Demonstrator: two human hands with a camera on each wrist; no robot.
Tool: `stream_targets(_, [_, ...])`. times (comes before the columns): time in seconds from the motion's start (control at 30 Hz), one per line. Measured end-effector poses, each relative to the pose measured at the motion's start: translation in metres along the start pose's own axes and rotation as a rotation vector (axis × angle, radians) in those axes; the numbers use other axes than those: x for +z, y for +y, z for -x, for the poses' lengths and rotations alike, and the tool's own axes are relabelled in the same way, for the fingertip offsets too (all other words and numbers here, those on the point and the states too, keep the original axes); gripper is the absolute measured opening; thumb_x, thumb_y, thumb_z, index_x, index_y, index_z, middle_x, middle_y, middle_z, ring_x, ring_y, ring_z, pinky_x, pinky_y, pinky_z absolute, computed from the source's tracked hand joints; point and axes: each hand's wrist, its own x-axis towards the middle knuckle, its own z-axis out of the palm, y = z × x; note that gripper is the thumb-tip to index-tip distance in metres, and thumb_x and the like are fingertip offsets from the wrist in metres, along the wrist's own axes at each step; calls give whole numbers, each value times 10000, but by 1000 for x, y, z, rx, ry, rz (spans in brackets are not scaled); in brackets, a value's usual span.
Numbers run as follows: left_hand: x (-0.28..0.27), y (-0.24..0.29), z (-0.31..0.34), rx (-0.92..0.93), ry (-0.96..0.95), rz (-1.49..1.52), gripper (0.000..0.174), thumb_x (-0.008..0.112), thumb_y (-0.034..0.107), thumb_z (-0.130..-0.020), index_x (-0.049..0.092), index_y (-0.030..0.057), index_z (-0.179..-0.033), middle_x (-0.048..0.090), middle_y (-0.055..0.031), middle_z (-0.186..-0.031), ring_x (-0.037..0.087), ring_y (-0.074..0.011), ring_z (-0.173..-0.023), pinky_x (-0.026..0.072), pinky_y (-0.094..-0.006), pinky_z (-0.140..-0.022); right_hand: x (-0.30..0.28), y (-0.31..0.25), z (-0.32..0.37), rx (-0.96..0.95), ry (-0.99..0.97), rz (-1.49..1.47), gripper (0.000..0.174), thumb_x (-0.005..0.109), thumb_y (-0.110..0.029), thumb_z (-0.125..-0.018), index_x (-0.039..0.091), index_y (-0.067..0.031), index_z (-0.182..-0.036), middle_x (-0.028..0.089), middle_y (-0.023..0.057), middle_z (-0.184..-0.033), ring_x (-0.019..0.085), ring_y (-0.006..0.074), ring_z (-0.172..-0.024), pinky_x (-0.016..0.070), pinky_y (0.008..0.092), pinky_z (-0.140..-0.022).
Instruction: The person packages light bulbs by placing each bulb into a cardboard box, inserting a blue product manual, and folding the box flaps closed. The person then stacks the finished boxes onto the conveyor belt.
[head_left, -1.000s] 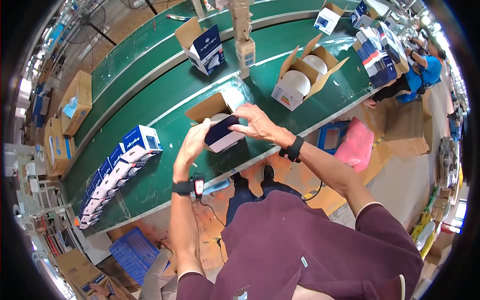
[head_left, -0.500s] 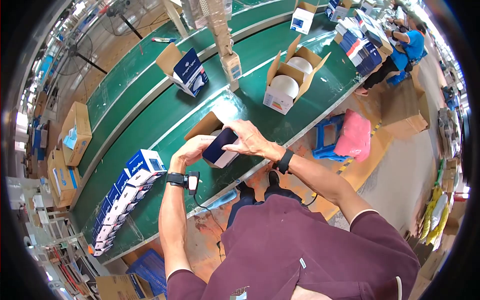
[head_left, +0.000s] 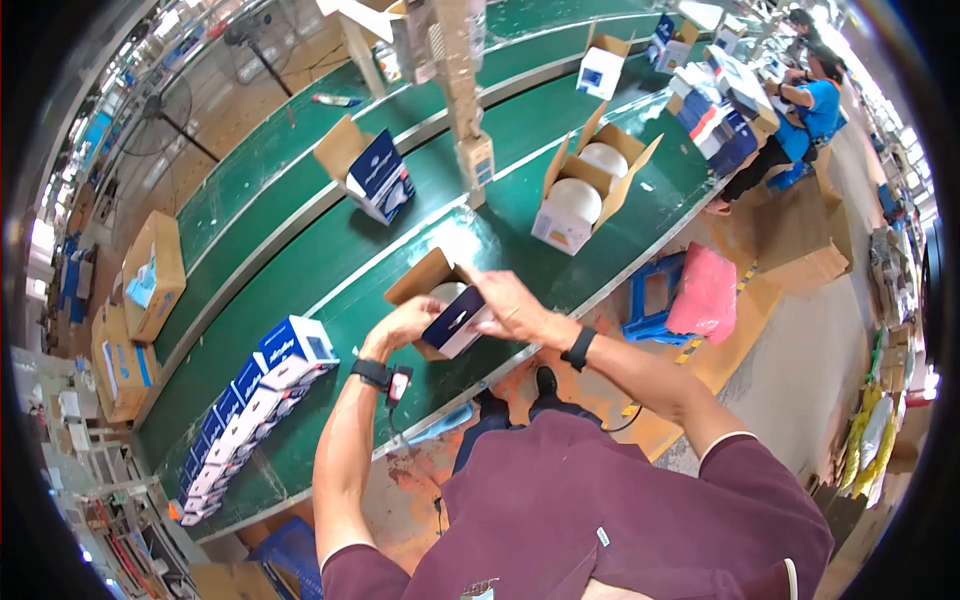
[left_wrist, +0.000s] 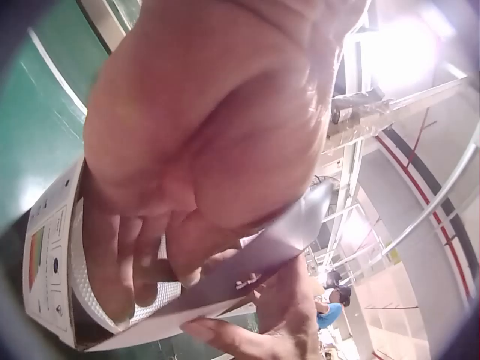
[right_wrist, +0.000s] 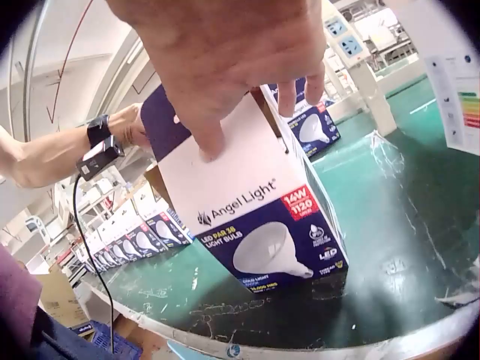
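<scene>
An open light bulb box (head_left: pixel 462 328) with a dark blue flap stands on the green table in front of me. Its printed front panel (right_wrist: pixel 259 202) faces my body. A round white bulb face (head_left: pixel 447 293) shows in its opening. My left hand (head_left: pixel 405 318) reaches over the box's left side, its extended fingers inside, against a textured white surface (left_wrist: pixel 169 296). At the right top edge, my right hand (head_left: pixel 515 305) grips the box. Its thumb (right_wrist: pixel 210 142) presses on the white front panel, with the other fingers over the side.
A row of packed bulb boxes (head_left: pixel 235 420) lines the table at left. An open box with two white bulbs (head_left: pixel 565 228) stands at right, another open box (head_left: pixel 375 185) behind. A post (head_left: pixel 470 130) rises beyond. A person in blue (head_left: pixel 815 110) sits at far right.
My left fingers have moved from the raised flap's left edge into the box opening. The right hand stays at the box's right side. The head view has shifted a little.
</scene>
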Motion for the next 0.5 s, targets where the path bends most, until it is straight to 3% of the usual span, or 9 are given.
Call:
stream_targets(0.07, [9, 22, 10, -66, -93, 85, 210, 759, 233, -948, 751, 54, -1058, 704, 44, -924, 613, -69, -834, 540, -290, -743, 7, -4, -1, 12, 40, -25, 974, 864, -288, -720, 419, -3, -1539, 672, 220, -1033, 669, 417, -953, 529, 499, -838])
stream_targets(0.13, [3, 10, -3, 157, -179, 60, 235, 746, 213, -929, 756, 63, -1109, 728, 9, -990, 644, -104, -883, 556, -321, -798, -12, -22, -9, 42, 50, -72, 811, 819, -354, -745, 539, 3, -1418, 664, 265, -902, 685, 448, -817, 550, 521, -732])
stream_targets(0.17, [2, 9, -6, 194, -158, 35, 246, 740, 189, -919, 759, 67, -1132, 750, -24, -1030, 681, -138, -919, 570, -343, -842, 3, -8, -3, -54, 203, -131, 836, 756, -431, -796, 510, 20, -1455, 659, 278, -972, 674, 456, -875, 544, 516, -773])
stream_targets(0.2, [2, 10, -8, 230, -135, 10, 264, 735, 164, -908, 763, 72, -1154, 772, -57, -1071, 719, -171, -956, 585, -365, -887, 7, -2, 3, 26, 117, -136, 859, 643, -482, -868, 439, 41, -1519, 634, 290, -1035, 648, 460, -920, 525, 514, -800])
stream_targets(0.23, [-19, -7, -16, 630, -183, -674, 290, 728, 153, -920, 747, 67, -1196, 763, -51, -1107, 718, -179, -957, 590, -366, -873, 44, 21, 9, -91, 255, -111, 879, 547, -487, -910, 352, 54, -1574, 605, 287, -1036, 621, 459, -929, 506, 518, -802])
stream_targets(0.27, [-29, -42, -38, 62, -108, 22, 310, 703, 126, -943, 729, 45, -1240, 745, -115, -1170, 733, -242, -908, 602, -393, -839, 52, 25, 7, -113, 301, -120, 864, 522, -439, -908, 318, 44, -1595, 595, 264, -993, 614, 453, -902, 499, 518, -775])
stream_targets(0.3, [-23, -28, -37, -28, -71, 86, 303, 702, 130, -948, 730, 35, -1234, 746, -116, -1169, 728, -242, -927, 595, -396, -853, 54, 25, 8, -187, 407, -170, 877, 631, -327, -863, 317, 31, -1599, 599, 250, -1009, 614, 451, -930, 494, 525, -786])
stream_targets(0.37, [-10, 4, -19, -34, -48, 5, 292, 700, 138, -959, 733, 15, -1221, 750, -119, -1167, 718, -240, -964, 581, -401, -881, 64, 16, 8, 18, 310, -73, 995, 784, -63, -740, 301, -7, -1609, 629, 219, -1056, 620, 439, -1004, 485, 499, -857])
stream_targets(0.5, [9, 57, 31, 76, 33, -178, 283, 697, 155, -980, 739, -24, -1196, 757, -125, -1163, 699, -236, -1037, 554, -412, -937, 63, 17, 16, -22, 292, -103, 1020, 823, -178, -759, 285, -12, -1609, 620, 241, -1031, 609, 467, -984, 465, 517, -842])
